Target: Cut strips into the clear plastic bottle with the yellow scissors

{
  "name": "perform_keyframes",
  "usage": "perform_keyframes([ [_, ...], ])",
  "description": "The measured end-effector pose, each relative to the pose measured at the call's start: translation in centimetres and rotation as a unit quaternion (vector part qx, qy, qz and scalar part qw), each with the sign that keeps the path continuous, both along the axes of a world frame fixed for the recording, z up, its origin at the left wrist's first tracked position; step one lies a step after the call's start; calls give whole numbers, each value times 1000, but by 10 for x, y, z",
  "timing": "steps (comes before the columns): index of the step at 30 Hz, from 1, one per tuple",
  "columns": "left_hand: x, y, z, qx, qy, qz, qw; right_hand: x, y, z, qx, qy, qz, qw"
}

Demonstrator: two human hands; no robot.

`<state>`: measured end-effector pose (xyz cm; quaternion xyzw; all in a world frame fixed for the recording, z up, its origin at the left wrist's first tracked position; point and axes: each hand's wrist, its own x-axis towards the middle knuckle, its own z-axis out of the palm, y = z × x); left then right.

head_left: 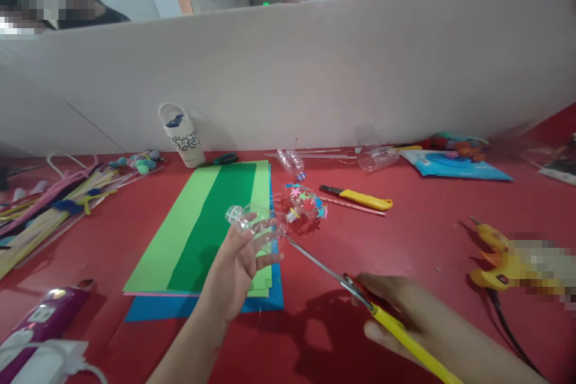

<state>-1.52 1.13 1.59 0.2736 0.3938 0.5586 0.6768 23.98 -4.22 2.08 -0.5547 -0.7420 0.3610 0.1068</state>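
Observation:
My left hand [238, 264] is wrapped around a clear plastic bottle [265, 225], holding it sideways above the stacked paper. Its neck [234, 214] points left and its other end faces right. In my right hand [400, 300] is a pair of scissors [321, 265] with yellow and red handles. The blade tips reach the bottle's right end; whether they bite into the plastic I cannot tell. Just beyond lies another clear bottle piece [308, 204] decorated with colored stars. Green sheets [211, 228] rest under my left hand, over a blue sheet [157, 307].
Behind are a yellow utility knife [366, 198], a striped stick [355, 207], clear bottle pieces [378, 159] and a white tumbler [184, 141]. A yellow glue gun [495, 270] lies right, a purple power strip [45, 324] left. A white partition [288, 72] stands at the back.

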Motion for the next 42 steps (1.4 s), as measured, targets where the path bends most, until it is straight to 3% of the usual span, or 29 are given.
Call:
perform_keyframes([
  [5,-3,-6,2,89,15,15,996,7,-2,-4,68,-55,-12,996],
  [9,0,-10,5,117,29,16,993,4,-1,-7,84,-58,5,995],
  [13,3,-13,4,104,29,-6,994,0,-3,-7,86,-45,-1,995],
  [42,4,-16,4,91,38,16,995,2,-8,-9,94,-37,-3,995],
])
